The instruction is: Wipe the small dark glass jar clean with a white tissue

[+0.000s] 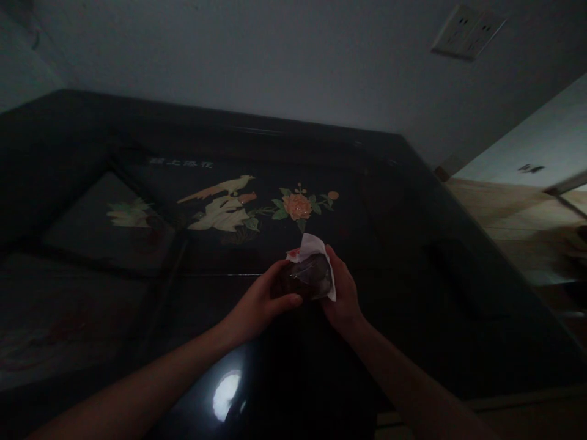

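Between my hands, above the dark glossy table, is a small dark rounded item in clear shiny wrap, with white paper standing up around its far and right sides. A bit of red print shows at the paper's left corner. My left hand grips its left side, thumb laid along the near edge. On the right side, my right hand is closed around the paper and the item, its fingers mostly hidden behind. Poor light hides what exactly the wrapped item is.
The tabletop carries an inlaid bird and a pink flower, with a lamp reflection near me. A dark flat object appears on the right part. A pale wall with a socket borders the far edge; wooden floor lies to the right.
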A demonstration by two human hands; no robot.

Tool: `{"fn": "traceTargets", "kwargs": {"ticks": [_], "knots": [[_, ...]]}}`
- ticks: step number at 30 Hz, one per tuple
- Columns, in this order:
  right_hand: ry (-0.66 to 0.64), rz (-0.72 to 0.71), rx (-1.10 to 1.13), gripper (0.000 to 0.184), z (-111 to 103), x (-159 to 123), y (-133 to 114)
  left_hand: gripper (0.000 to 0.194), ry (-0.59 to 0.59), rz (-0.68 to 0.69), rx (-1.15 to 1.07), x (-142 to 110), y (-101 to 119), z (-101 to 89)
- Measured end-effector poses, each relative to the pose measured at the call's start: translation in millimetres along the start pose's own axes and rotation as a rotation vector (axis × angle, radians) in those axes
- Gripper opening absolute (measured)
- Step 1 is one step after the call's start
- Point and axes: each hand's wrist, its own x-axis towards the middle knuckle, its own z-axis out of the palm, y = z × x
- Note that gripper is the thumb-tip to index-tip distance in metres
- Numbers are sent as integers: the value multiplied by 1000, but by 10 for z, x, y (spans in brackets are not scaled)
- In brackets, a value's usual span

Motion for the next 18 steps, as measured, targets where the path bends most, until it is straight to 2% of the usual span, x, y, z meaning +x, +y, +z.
{"fn": "traceTargets", "kwargs": {"ticks": [6,8,11,14,16,18], "knots": [[31,-14,36,35,45,-62,-31,63,2,-16,-25,10,0,-10],[7,-110,-32,31,48,-85,-73,61,-5,2,-19,8,-19,-12],[-73,-335,-209,31,36,-105,-136,57,19,46,34,5,-64,-2],[-115,-442,-285,31,29,-100,-159,57,44,96,67,7,-95,15],[-96,-420,-248,28,35,-85,-144,55,37,97,45,10,-96,23],[-40,-310,-147,24,45,-68,-113,55,28,71,14,5,-86,30]]}}
